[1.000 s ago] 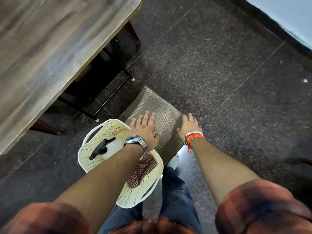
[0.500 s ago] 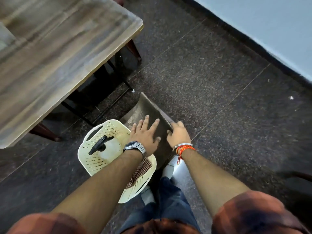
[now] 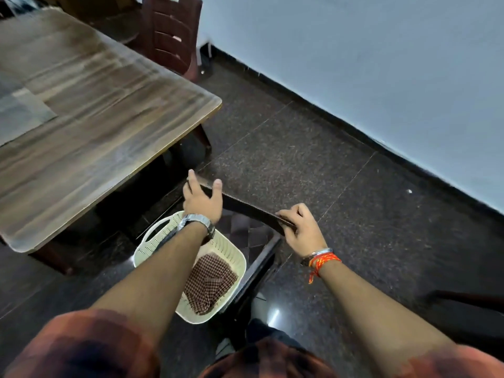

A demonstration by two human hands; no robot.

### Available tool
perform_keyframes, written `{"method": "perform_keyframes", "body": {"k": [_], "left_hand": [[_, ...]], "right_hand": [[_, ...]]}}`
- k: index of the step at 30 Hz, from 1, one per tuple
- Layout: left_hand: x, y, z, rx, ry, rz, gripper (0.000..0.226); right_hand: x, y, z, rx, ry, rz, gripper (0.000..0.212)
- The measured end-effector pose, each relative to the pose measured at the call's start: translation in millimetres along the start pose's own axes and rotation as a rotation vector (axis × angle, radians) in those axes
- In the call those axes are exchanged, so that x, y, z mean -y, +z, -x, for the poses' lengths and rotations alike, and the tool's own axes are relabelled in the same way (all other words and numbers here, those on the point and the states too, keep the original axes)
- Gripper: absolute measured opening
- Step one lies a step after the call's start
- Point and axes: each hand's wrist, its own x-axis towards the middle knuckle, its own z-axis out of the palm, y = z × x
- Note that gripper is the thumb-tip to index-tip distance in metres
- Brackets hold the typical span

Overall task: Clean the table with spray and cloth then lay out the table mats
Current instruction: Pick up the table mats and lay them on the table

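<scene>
Both hands hold the table mats point(image 3: 245, 207) in the air, edge-on, over the basket point(image 3: 188, 268). The left hand point(image 3: 201, 199) and right hand point(image 3: 301, 229) have fingers closed on the ends. The mats are floppy, so one could slide out and drop before reaching the table point(image 3: 90, 124).

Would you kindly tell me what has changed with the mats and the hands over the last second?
The mats, pressed flat a second ago, have been lifted edge-on, gripped by the left hand and right hand. The view has also tilted up towards the table. The basket stays below, the checked cloth still inside.
</scene>
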Motion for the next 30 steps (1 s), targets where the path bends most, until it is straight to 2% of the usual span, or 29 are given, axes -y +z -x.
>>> {"method": "perform_keyframes", "body": {"k": [4,8,13,15,20,23,24,30], "left_hand": [[-12,9,14,-0.062,0.029,0.072,0.076],[-24,24,31,-0.073,0.01,0.063,0.072],[-41,44,41,-0.081,0.057,0.02,0.056],[-50,56,39,-0.073,0.045,0.018,0.053],[-86,87,22,-0.107,0.071,0.126,0.044],[-119,108,16,-0.161,0.08,0.158,0.041],[-128,115,14,-0.177,0.086,0.157,0.04],[-176,143,4,-0.273,0.03,0.157,0.043]], "right_hand": [[-4,-19,17,-0.058,0.011,0.075,0.029],[-15,-32,31,-0.146,0.155,0.154,0.026],[-41,-43,24,-0.224,0.354,0.172,0.018],[-55,-48,13,-0.248,0.427,0.087,0.014],[-103,-70,-30,-0.182,0.528,-0.088,0.007],[-129,-95,-61,-0.136,0.556,-0.306,0.003],[-135,-103,-70,-0.13,0.571,-0.364,0.008],[-167,-141,-130,-0.047,0.479,-0.478,0.007]]}}
